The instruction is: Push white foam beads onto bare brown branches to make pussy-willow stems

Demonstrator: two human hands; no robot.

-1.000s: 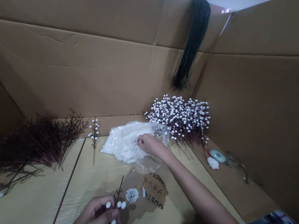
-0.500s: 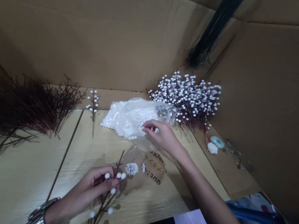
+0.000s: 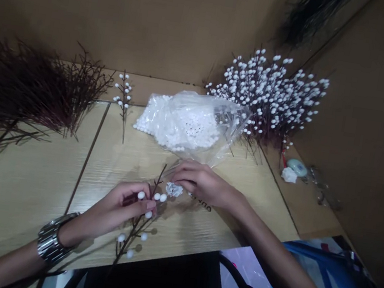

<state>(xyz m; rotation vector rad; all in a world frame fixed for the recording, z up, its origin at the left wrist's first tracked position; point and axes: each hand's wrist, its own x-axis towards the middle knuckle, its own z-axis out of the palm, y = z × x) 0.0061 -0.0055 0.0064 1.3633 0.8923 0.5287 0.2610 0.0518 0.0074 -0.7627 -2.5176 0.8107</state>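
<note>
Counts around one bag [image 3: 178,113]

One left hand [image 3: 125,205], one right hand [image 3: 203,183]: both are working in front of the bag. One held twig [image 3: 133,231] is showing seven visible white balls [image 3: 162,198] there. One lone berried twig [image 3: 124,97], one bare-twig heap [image 3: 34,87] are sitting left; one berried heap [image 3: 271,93] is sitting right. Two white lumps [image 3: 173,189] are showing, one in front, one right.

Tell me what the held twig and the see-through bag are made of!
The dark-brown, forked twig: dull, perhaps wood or plastic; its plain brown fits either. The clear, crinkled bag: probably thin, glossy plastic, since it glints and shows white balls inside.
</note>
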